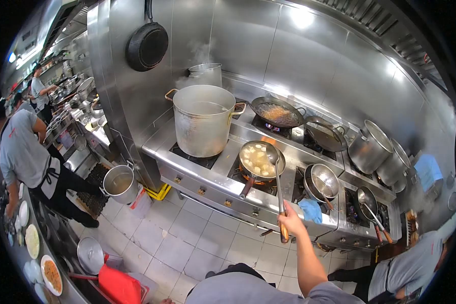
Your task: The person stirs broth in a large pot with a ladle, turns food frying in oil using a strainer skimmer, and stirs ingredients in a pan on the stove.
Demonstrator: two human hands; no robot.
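My right hand (292,223) grips the wooden end of a long-handled ladle (278,190). The ladle's bowl rests in a frying pan (245,163) on a lit front burner. Pale chunks in yellowish liquid (256,154) fill that pan, and its handle points toward me. Close to my right hand, a blue cloth (310,210) lies on the stove edge beside stacked pans (325,181). Only a sliver of my left hand (167,301) shows at the bottom edge, its fingers mostly out of sight.
A large steaming pot (202,126) stands left of the pan. Behind it, a wok (277,111) bubbles over flame. Tall pots (371,147) and another pan with a ladle (366,200) are rightward. Co-workers stand left (28,147) and lower right (405,266). Plates (51,274) line the left counter.
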